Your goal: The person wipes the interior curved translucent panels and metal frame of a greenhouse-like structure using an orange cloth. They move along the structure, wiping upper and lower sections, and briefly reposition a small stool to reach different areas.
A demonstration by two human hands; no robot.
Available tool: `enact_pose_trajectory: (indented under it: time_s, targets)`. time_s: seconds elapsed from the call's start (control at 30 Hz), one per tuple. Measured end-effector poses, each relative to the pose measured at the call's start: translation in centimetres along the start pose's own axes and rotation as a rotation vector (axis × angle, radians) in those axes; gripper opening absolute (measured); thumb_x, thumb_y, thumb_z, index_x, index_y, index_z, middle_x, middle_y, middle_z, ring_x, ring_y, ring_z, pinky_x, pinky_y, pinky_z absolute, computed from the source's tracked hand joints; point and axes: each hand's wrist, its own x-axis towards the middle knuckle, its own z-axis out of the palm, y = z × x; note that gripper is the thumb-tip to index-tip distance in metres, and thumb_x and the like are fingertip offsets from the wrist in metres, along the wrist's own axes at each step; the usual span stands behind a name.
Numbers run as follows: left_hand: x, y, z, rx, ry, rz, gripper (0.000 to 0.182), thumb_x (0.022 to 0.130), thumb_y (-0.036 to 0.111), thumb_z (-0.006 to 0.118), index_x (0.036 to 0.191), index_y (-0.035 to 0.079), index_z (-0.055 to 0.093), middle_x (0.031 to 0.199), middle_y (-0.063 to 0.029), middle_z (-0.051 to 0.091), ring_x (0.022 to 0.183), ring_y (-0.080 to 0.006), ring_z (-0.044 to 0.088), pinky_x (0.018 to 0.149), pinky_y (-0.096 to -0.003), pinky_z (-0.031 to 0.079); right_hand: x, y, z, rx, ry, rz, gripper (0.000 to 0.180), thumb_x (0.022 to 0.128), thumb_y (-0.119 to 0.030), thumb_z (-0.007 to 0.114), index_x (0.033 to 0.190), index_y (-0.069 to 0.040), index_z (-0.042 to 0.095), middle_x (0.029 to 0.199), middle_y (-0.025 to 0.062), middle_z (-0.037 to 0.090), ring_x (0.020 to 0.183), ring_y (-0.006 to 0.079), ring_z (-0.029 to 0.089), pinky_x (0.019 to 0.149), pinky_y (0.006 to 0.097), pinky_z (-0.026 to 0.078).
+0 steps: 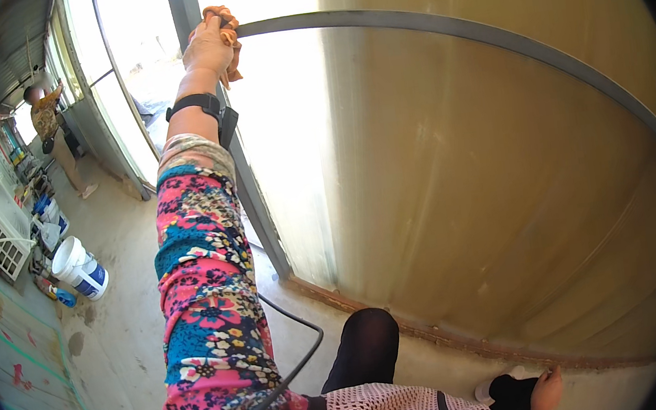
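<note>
My left hand [207,51] is stretched out at the upper middle, with an orange-brown cloth [229,31] bunched in its fingers. The cloth is pressed against the spot where a grey metal crossbar [342,17] meets an upright metal post [261,213]. A black strap [196,103] circles the left wrist, below which a flowered sleeve [201,270] covers the arm. My right hand [546,394] hangs low at the bottom right, beside my black-clad leg [514,397]. Its fingers look loosely curled, and whether anything is in them cannot be made out.
Translucent wall sheeting [485,185] curves across the right. A black cable [308,345] loops by my arm. Along the left stand a white bucket [75,270], a blue bottle [63,296] and a white plastic crate [2,226]. Farther back, another person [51,128] stands at the wall.
</note>
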Motion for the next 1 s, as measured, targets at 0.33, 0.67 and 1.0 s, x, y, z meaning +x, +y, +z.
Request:
enact_pose_trajectory:
  time_s: [0.33, 0.67, 1.0]
  targets:
    - [-5.7, 7.1, -2.6, -0.165, 0.092, 0.226, 0.041, 0.093, 0.026, 0.064, 0.133, 0.020, 0.056, 0.148, -0.0078, 0.053, 0.126, -0.0343, 0.060, 0.103, -0.0474, 0.052, 0.5, 2.1, 1.6, -0.029, 0.021, -0.050, 0.041, 0.094, -0.015, 0.064, 0.130, 0.004, 0.062, 0.103, 0.0268, 0.072, 0.094, 0.0446, 0.069, 0.080, 0.0511, 0.055]
    - [-18.0, 25.3, -2.3, -0.643, 0.551, 0.636, 0.028, 0.081, 0.015, 0.075, 0.106, 0.009, 0.066, 0.128, -0.0166, 0.059, 0.117, -0.0370, 0.060, 0.092, -0.0463, 0.054, 0.0, 2.7, 1.4, 0.047, 0.081, -0.131, 0.030, 0.090, -0.010, 0.065, 0.117, 0.002, 0.066, 0.101, 0.0233, 0.072, 0.092, 0.0440, 0.068, 0.078, 0.0510, 0.055]
    - [-21.5, 20.6, 4.3, -0.531, 0.406, 0.344, 0.049, 0.080, 0.010, 0.077, 0.127, 0.006, 0.063, 0.138, -0.0180, 0.057, 0.121, -0.0400, 0.060, 0.096, -0.0447, 0.054, 0.1, 4.7, 1.7, 0.144, 0.063, -0.069, 0.027, 0.090, -0.008, 0.066, 0.116, -0.002, 0.066, 0.103, 0.0225, 0.072, 0.093, 0.0436, 0.069, 0.079, 0.0511, 0.054]
